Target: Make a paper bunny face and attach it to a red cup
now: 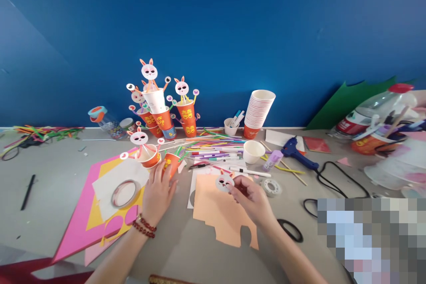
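Observation:
My right hand [249, 193] pinches a small white paper rabbit face [223, 182] with orange ears, held above a sheet of peach paper [216, 213] with cut-out edges. On the left, my left hand [158, 188] has its fingers and thumb about a red paper cup [171, 163], which leans slightly and has green sticks poking out of its top. Part of that cup is hidden by the fingers. Just behind the left hand stands another red cup [151, 158] bearing a rabbit face and round paws.
Finished rabbit cups [186, 117] stand by the blue wall, near a tall stack of paper cups [258, 111]. Markers and pipe cleaners [213, 148] spread across the middle. A blue glue gun [299, 153], white tape roll [271, 187] and scissors [290, 230] lie right; a larger tape roll [115, 197] lies left.

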Action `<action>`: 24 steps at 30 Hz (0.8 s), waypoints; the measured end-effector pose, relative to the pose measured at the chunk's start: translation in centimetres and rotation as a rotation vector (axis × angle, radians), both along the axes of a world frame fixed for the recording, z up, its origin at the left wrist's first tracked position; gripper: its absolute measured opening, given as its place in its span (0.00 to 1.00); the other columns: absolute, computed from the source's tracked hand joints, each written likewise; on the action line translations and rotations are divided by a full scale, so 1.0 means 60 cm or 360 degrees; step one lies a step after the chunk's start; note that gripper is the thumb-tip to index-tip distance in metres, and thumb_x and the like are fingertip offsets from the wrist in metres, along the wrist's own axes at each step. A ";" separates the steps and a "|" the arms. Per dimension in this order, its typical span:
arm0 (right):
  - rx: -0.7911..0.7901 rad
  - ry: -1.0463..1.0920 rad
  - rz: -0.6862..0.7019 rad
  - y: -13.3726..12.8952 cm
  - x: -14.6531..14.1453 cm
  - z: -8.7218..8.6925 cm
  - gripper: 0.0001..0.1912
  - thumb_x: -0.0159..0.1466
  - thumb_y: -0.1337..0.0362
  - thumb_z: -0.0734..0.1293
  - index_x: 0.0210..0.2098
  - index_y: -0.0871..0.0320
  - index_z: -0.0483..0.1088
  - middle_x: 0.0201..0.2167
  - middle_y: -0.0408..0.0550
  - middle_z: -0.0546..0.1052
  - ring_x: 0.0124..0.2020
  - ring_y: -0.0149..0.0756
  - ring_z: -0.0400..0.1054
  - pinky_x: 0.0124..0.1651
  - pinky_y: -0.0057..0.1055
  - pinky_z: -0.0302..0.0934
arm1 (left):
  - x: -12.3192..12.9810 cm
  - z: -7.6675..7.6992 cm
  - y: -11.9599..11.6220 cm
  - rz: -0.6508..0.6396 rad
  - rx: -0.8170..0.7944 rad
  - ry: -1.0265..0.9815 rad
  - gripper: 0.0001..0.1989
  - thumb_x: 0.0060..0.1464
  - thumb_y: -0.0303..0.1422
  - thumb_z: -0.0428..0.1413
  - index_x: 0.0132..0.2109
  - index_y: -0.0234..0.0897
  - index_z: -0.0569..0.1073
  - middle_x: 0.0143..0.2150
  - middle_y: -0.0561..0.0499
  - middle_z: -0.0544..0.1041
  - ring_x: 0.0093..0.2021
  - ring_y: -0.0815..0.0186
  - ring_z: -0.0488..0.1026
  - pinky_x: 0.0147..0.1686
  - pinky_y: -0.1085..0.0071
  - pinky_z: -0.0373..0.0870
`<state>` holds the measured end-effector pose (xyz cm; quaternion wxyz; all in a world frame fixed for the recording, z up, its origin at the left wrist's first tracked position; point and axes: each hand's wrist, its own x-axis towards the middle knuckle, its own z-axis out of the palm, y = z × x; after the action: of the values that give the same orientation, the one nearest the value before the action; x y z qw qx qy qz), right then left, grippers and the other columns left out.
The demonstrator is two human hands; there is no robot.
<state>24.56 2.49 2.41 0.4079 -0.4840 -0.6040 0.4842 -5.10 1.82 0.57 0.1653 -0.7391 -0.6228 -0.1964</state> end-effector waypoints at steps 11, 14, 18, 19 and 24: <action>-0.0095 -0.0349 0.0101 0.008 0.000 0.002 0.14 0.64 0.55 0.62 0.27 0.56 0.62 0.22 0.39 0.65 0.23 0.30 0.56 0.26 0.27 0.48 | 0.020 0.003 -0.001 -0.0177 0.0253 -0.0236 0.30 0.62 0.29 0.52 0.68 0.34 0.53 0.62 0.36 0.66 0.64 0.49 0.61 0.60 0.50 0.64; -0.0145 -0.0742 0.0150 0.009 0.004 0.004 0.14 0.64 0.57 0.62 0.25 0.56 0.63 0.21 0.40 0.68 0.23 0.31 0.59 0.25 0.27 0.46 | 0.050 0.020 -0.026 -0.0276 0.0317 -0.0359 0.34 0.60 0.29 0.55 0.69 0.36 0.52 0.63 0.37 0.65 0.64 0.50 0.61 0.59 0.51 0.64; -0.0148 -0.1135 0.0163 0.013 0.012 0.002 0.11 0.62 0.61 0.64 0.24 0.56 0.65 0.22 0.41 0.72 0.24 0.32 0.63 0.24 0.27 0.44 | 0.090 0.030 -0.062 -0.0430 0.0382 -0.0397 0.37 0.57 0.25 0.58 0.69 0.37 0.52 0.62 0.37 0.66 0.63 0.50 0.63 0.59 0.51 0.65; -0.0142 -0.1177 0.0159 0.014 0.016 0.003 0.10 0.62 0.61 0.64 0.26 0.55 0.66 0.23 0.41 0.73 0.25 0.32 0.64 0.25 0.27 0.45 | 0.098 0.030 -0.070 -0.0460 0.0406 -0.0410 0.37 0.56 0.24 0.58 0.70 0.37 0.52 0.62 0.36 0.66 0.62 0.50 0.63 0.58 0.51 0.65; -0.0013 -0.1026 0.0097 0.011 0.034 0.021 0.14 0.59 0.52 0.70 0.40 0.53 0.69 0.26 0.40 0.75 0.26 0.35 0.67 0.26 0.28 0.52 | 0.125 0.027 -0.093 -0.0499 0.0510 -0.0419 0.39 0.55 0.20 0.58 0.70 0.36 0.52 0.61 0.35 0.66 0.62 0.48 0.63 0.58 0.50 0.65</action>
<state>26.57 3.13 3.69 0.1789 -0.5957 -0.7144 0.3205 2.41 -3.74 2.18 0.1653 -0.7592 -0.4776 -0.4102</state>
